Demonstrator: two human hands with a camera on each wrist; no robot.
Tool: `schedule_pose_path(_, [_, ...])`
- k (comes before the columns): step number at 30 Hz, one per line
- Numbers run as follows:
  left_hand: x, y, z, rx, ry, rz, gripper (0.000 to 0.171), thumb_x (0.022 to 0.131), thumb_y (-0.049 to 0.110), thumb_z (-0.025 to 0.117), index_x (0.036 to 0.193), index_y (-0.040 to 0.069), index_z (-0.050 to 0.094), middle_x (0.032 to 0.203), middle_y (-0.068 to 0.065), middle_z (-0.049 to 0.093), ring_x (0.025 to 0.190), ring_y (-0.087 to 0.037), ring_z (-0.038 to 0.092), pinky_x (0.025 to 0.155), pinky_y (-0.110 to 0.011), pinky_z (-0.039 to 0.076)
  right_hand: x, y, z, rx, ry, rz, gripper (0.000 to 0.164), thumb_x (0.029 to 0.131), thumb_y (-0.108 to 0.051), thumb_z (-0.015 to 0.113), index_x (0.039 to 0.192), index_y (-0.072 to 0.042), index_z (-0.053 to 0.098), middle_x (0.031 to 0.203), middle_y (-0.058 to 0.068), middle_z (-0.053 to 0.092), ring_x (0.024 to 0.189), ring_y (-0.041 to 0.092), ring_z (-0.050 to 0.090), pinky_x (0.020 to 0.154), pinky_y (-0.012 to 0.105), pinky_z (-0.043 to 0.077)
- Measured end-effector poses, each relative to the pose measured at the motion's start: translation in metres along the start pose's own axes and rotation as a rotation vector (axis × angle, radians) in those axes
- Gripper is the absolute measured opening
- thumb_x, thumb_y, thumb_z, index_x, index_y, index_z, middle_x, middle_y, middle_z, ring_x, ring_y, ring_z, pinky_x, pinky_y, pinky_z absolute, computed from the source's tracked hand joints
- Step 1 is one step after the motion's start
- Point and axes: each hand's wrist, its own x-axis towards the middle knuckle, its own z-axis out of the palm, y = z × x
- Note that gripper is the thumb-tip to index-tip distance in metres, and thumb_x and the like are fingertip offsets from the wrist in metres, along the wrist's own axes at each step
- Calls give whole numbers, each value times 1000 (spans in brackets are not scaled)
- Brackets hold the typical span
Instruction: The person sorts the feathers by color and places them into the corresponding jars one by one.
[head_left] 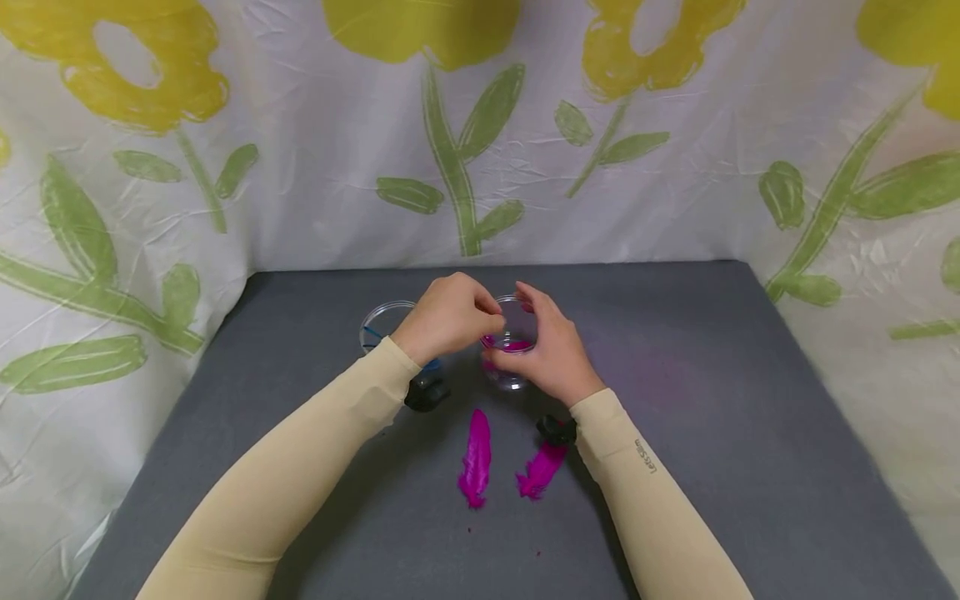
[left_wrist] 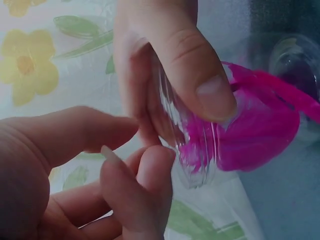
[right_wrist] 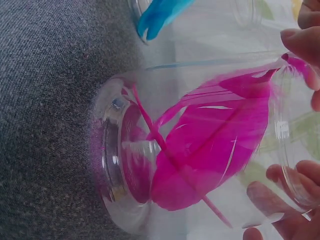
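Observation:
My right hand [head_left: 551,346] grips a clear jar [right_wrist: 115,165] near its rim, thumb on the near side and fingers around the far side. Inside lie bright pink feathers [right_wrist: 215,145]; pink also shows at the rim beside the thumb. My left hand [head_left: 455,317] is over the jar's mouth with fingers bent and apart; the left wrist view shows nothing between thumb and fingertips. Two more pink feathers lie on the mat: one feather [head_left: 475,462] to the left, another feather [head_left: 542,471] partly under the right wrist's camera.
A second clear jar [head_left: 366,327] stands left of the first, partly hidden by my left hand, with blue feathers [right_wrist: 162,17] in it. The table has a dark grey cover [head_left: 705,467]. A flower-printed curtain [head_left: 315,192] hangs behind and along the sides.

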Motion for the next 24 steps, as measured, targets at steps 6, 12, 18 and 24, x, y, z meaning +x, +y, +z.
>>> schedule_pose_path(6, [-11,-5,-5,-30,54,35,22,97,26,73,112,15,86,106,1,82,86,-17,71,70,-33,56,1,0,1,0,0,0,111,79,-62,91,168,-28,34,163,-2,51,149,26,53,119,59,48])
schedule_pose_path(12, [-24,-10,-7,-43,55,57,21,98,27,73,110,16,85,103,2,82,84,-16,71,71,-32,57,0,0,1,6,8,19,110,79,-63,91,167,-27,35,162,-1,51,149,26,53,120,58,47])
schedule_pose_path(18, [-40,-18,-7,-81,66,68,19,97,27,73,108,18,85,98,5,80,74,-18,68,69,-35,56,-1,-2,0,11,0,28,112,78,-63,92,167,-26,36,162,-1,51,149,26,52,119,58,49])
schedule_pose_path(24, [-62,-30,-2,-94,79,75,17,97,28,77,109,18,85,95,7,79,83,-13,70,77,-33,58,1,-4,0,14,-1,21,111,78,-59,93,167,-24,36,161,1,52,148,24,53,118,57,49])
